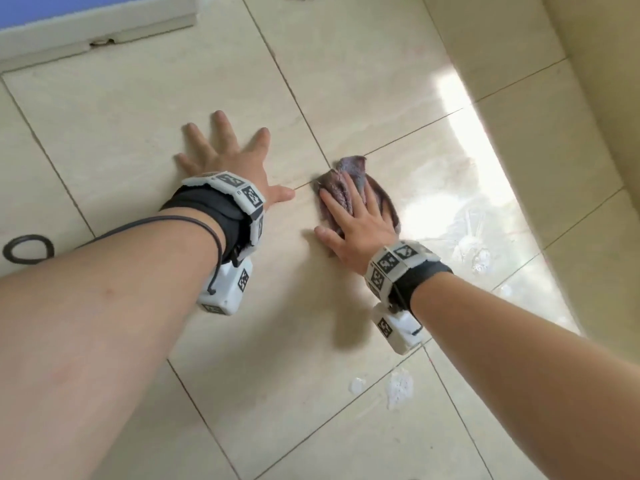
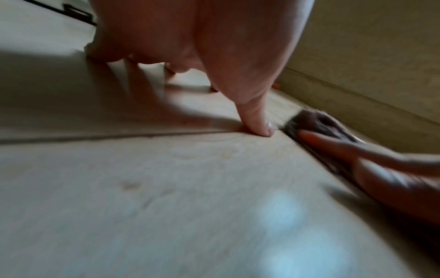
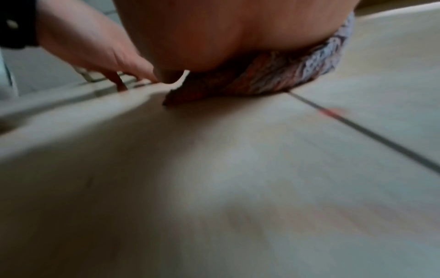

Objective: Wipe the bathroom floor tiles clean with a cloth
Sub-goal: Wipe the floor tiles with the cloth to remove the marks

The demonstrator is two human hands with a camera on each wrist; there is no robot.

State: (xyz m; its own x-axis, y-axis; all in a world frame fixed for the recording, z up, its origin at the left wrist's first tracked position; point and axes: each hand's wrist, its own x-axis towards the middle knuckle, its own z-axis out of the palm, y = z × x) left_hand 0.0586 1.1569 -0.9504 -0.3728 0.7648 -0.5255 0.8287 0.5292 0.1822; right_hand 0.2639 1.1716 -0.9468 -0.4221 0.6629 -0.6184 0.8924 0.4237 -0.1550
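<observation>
A crumpled purple-grey cloth (image 1: pixel 348 178) lies on the beige floor tiles (image 1: pixel 138 109) beside a grout crossing. My right hand (image 1: pixel 353 220) presses flat on it with straight fingers, thumb out to the left on the tile. From the right wrist view the cloth (image 3: pixel 273 79) bulges out under my palm. My left hand (image 1: pixel 225 157) is spread flat on the tile to the left of the cloth, carrying nothing, with its thumb tip on a grout line. In the left wrist view the thumb (image 2: pixel 259 120) touches the floor close to the cloth (image 2: pixel 316 124).
White foam blobs (image 1: pixel 400 386) sit on the tile near my right forearm. A bright wet patch (image 1: pixel 460 216) gleams right of the cloth. The yellow wall (image 1: pixel 595 133) runs along the right. A white door threshold (image 1: pixel 104 32) is at the far left, and a black cable loop (image 1: pixel 27 247) lies left.
</observation>
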